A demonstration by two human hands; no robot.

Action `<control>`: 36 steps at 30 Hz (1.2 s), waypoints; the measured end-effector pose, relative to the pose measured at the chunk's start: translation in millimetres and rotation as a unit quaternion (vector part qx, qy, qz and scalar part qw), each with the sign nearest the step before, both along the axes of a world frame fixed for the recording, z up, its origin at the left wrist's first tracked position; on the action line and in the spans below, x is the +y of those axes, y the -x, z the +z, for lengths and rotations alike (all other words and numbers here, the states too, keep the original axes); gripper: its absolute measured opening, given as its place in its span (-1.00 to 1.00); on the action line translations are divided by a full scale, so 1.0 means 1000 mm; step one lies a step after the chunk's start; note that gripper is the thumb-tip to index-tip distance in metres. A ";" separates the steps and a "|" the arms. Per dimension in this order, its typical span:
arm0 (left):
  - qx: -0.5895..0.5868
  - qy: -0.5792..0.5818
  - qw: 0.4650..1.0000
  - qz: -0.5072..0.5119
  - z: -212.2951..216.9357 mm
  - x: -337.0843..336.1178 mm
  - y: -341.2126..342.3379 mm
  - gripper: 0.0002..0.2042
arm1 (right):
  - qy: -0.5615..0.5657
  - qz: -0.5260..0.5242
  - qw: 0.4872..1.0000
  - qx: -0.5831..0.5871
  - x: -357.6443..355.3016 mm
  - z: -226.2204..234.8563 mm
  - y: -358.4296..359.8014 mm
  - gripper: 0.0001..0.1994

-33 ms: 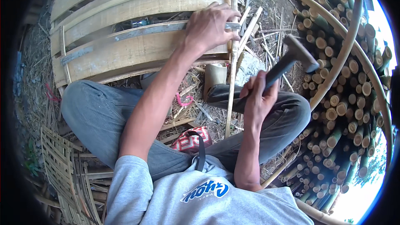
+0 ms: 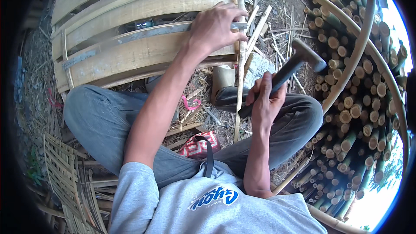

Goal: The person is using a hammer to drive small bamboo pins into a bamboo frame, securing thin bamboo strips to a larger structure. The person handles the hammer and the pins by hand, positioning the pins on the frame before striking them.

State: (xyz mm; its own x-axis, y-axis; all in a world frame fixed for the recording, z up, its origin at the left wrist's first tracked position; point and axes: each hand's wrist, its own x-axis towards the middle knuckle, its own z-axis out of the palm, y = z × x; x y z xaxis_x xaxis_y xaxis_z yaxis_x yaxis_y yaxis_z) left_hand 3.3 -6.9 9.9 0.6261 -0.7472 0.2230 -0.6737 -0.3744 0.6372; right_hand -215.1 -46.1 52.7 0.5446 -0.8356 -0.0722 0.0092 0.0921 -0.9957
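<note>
My left hand [image 2: 214,28] is closed over the end of a long grey metal blade [image 2: 130,39] that lies across a panel of curved bamboo slats [image 2: 130,65]. The hand presses it near an upright thin bamboo strip [image 2: 239,82] at the panel's right edge. My right hand [image 2: 264,99] grips the dark handle of a hammer [image 2: 299,60]. The hammer head is raised to the right of the strip, a little below my left hand. I sit cross-legged in grey trousers, with the panel in front of my knees.
A big stack of bamboo poles [image 2: 355,104], cut ends toward me, fills the right side, with a curved pole [image 2: 362,43] across it. A short bamboo cup [image 2: 223,78] stands by my foot. A red patterned pouch [image 2: 195,145] lies in my lap. Woven bamboo matting [image 2: 65,177] is at lower left.
</note>
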 end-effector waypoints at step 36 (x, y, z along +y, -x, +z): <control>-0.058 0.137 0.980 -0.130 -0.008 0.016 -0.020 -0.80 | 0.068 0.056 0.992 0.090 -0.009 0.008 -0.022 -0.40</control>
State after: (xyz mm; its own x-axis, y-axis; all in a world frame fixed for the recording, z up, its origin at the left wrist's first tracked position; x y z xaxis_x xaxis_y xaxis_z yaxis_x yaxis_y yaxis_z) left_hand 23.5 9.2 2.4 0.3803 -0.7805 0.4962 -0.7979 -0.0055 0.6028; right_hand -193.4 -54.8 60.6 0.6225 -0.7798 -0.0667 -0.1720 -0.0532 -0.9837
